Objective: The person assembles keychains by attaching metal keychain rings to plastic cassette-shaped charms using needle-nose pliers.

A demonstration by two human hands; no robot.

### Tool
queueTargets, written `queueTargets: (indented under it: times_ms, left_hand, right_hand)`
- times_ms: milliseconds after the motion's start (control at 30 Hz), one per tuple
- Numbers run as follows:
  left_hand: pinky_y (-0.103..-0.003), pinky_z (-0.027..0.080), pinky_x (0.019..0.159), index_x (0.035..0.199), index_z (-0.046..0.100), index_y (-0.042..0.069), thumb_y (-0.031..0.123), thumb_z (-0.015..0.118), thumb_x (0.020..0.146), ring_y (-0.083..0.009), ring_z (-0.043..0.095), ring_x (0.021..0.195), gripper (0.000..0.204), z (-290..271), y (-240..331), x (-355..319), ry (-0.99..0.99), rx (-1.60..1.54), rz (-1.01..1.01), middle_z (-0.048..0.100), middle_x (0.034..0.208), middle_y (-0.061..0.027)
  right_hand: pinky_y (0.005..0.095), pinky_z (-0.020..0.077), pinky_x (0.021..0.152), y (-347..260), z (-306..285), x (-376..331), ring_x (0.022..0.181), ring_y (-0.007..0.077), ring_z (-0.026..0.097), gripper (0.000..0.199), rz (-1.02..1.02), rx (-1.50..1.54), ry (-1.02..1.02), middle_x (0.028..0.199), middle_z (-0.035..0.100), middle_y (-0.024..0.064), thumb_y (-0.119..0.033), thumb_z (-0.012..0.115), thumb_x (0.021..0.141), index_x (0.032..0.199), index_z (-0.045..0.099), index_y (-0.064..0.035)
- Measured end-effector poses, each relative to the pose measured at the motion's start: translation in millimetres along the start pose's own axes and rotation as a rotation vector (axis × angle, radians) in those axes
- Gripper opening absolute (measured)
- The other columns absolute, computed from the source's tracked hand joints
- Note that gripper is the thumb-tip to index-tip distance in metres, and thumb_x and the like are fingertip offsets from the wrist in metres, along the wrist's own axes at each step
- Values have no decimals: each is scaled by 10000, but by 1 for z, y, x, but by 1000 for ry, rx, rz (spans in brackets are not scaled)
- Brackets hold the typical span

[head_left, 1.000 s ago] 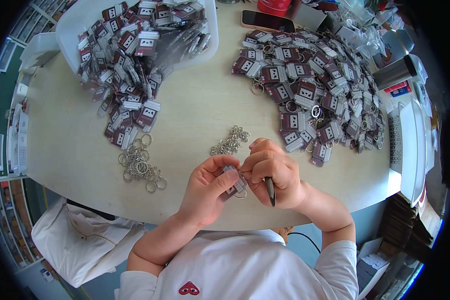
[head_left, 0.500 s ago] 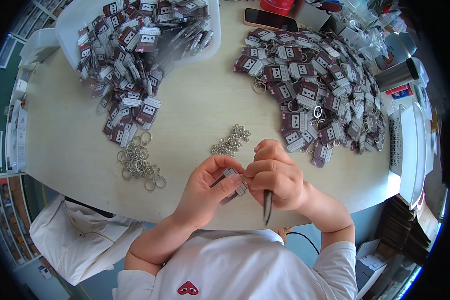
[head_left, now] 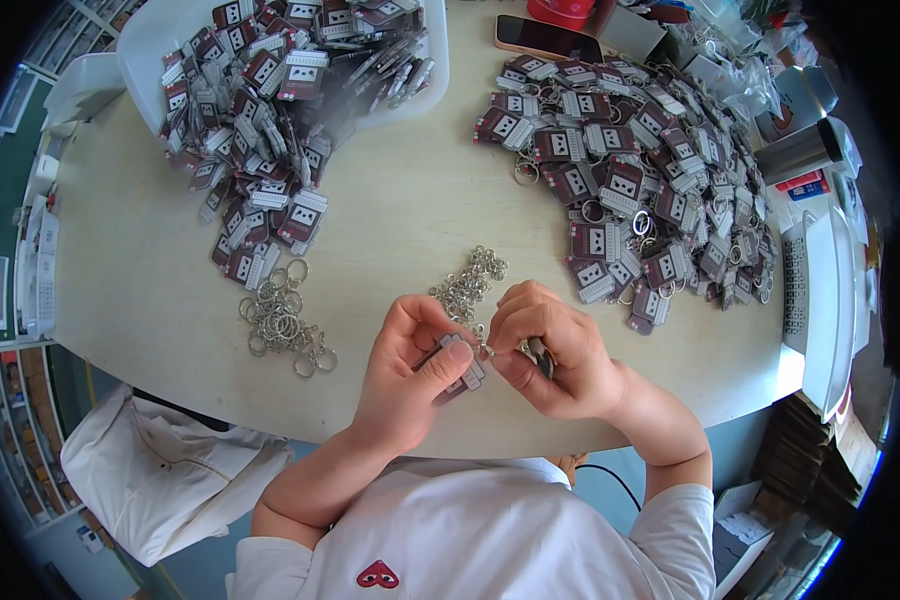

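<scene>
Your desk [head_left: 410,220] carries two heaps of maroon tags, one spilling from a white tray [head_left: 145,55] at left, one [head_left: 630,170] at right, then loose rings [head_left: 282,320] and chains [head_left: 470,285]. Your left hand [head_left: 410,375] pinches one tag [head_left: 462,368] above the near edge; your right hand [head_left: 550,350] is closed on a dark tool [head_left: 540,358] at its corner. You look mid-fitting; next calls for steady threading through the tag's hole.

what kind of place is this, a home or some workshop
Probably a small assembly workbench: heaps of dark red keychain tags, a pile of loose metal rings, and both hands, left hand and right hand, working on one tag.
</scene>
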State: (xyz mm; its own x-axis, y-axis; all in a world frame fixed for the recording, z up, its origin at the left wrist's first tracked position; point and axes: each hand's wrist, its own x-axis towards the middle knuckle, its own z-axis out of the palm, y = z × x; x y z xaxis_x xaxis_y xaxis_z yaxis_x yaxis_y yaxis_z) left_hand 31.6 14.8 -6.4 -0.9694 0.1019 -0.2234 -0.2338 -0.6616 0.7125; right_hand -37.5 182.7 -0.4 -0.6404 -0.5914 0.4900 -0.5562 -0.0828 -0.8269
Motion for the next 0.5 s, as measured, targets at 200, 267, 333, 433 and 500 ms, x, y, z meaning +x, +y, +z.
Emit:
queueTargets:
  times_ms: [200, 267, 333, 433, 500]
  left_hand:
    - [-219, 445, 676, 970, 357, 96, 35, 583, 855, -68, 512, 782, 260, 4, 9, -3, -15, 44, 21, 557, 905, -50]
    - [-201, 428, 661, 961, 336, 97, 24, 576, 855, -52, 487, 763, 272, 1, 8, -5, -43, 128, 36, 544, 908, -51]
    - [-198, 425, 661, 957, 328, 95, 25, 577, 854, -47, 480, 762, 279, -1, 10, -8, -72, 137, 30, 540, 908, -51]
    - [-193, 419, 663, 953, 315, 92, 29, 574, 858, -41, 472, 761, 283, 3, 14, -8, -110, 127, 3, 536, 905, -52]
    - [-191, 417, 665, 952, 311, 92, 32, 571, 861, -41, 471, 761, 281, 5, 18, -8, -121, 107, -14, 536, 901, -54]
  right_hand:
    - [422, 416, 762, -2, -1, 3, 776, 275, 516, 342, -83, -555, -101, 864, 542, 104, 29, 610, 573, 906, 548, -18]
    - [387, 419, 735, -4, 2, 4, 761, 251, 515, 308, -105, -652, -56, 835, 543, 83, -41, 636, 594, 893, 565, -9]
    - [378, 420, 734, -7, 1, 6, 746, 239, 513, 297, -123, -666, -86, 820, 541, 76, -59, 633, 604, 890, 565, -15]
    - [358, 419, 720, -4, 0, 5, 704, 211, 502, 276, -153, -674, -120, 766, 525, 55, -98, 627, 620, 880, 563, -28]
    - [346, 417, 708, -3, 1, 3, 676, 196, 494, 267, -169, -672, -123, 728, 511, 41, -119, 624, 627, 873, 561, -35]
